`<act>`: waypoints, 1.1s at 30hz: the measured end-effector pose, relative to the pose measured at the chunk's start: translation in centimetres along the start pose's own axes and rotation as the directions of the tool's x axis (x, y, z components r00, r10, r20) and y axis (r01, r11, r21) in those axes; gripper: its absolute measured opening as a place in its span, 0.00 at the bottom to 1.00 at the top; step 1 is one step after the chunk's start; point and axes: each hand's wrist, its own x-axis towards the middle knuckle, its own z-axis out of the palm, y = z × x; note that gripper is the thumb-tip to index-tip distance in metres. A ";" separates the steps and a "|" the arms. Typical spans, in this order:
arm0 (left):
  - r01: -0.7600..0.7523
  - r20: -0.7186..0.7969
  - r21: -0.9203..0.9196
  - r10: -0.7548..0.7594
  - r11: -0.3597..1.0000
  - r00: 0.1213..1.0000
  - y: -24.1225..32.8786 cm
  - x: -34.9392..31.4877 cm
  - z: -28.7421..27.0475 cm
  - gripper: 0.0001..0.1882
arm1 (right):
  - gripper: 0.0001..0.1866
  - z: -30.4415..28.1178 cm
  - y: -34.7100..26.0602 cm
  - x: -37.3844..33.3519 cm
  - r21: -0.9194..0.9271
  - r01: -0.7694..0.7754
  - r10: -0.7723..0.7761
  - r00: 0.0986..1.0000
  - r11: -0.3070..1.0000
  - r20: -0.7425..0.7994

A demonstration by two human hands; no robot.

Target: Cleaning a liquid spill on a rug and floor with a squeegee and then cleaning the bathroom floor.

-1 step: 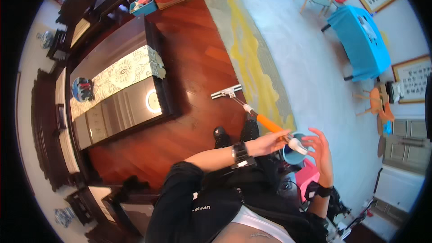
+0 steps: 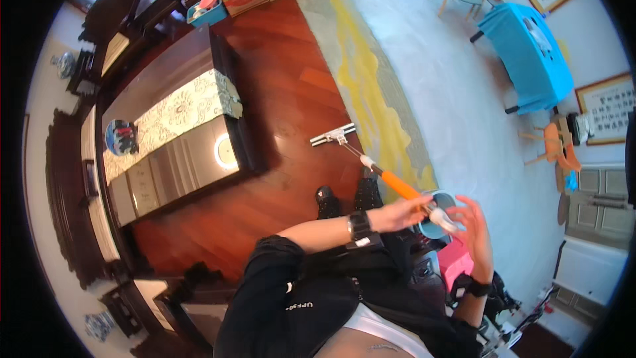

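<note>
Big dark wood table (image 2: 165,152) on the left, red floor (image 2: 285,93) beside it. Squeegee mop (image 2: 371,162) rests head-down, angled up. Left hand (image 2: 397,213) fingers clamped round its handle for control; right hand (image 2: 474,229) fingers spread, just beside the handle tip.

A long-handled squeegee (image 2: 371,166) with an orange grip and white end is held slanted, its metal blade head lying on the red wooden floor (image 2: 278,79).
</note>
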 end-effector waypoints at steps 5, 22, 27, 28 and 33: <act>0.369 0.005 0.061 -0.370 0.927 0.929 -7.4 2.6 -3.3 0.10 | 0.33 1.4 3.6 -6.6 -0.563 -0.107 0.025 0.988 0.819 -0.153; 0.749 -0.227 -0.052 -0.738 0.661 0.635 -18.4 4.3 -9.4 0.04 | 0.09 1.5 20.7 -10.5 -0.821 -0.473 0.077 0.876 0.320 -0.475; 0.774 -0.292 -0.007 -0.742 0.633 0.604 -18.9 3.5 -10.4 0.06 | 0.07 1.6 24.4 -11.7 -0.777 -0.466 0.083 0.874 0.423 -0.478; 0.759 -0.303 -0.016 -0.727 0.650 0.616 -19.1 3.7 -10.6 0.06 | 0.11 1.1 25.3 -11.7 -0.814 -0.430 0.086 0.897 0.391 -0.433; 0.701 -0.373 -0.030 -0.658 0.713 0.654 -14.7 6.4 -13.7 0.06 | 0.15 0.9 26.7 -5.3 -0.821 -0.356 0.031 0.923 0.447 -0.383</act>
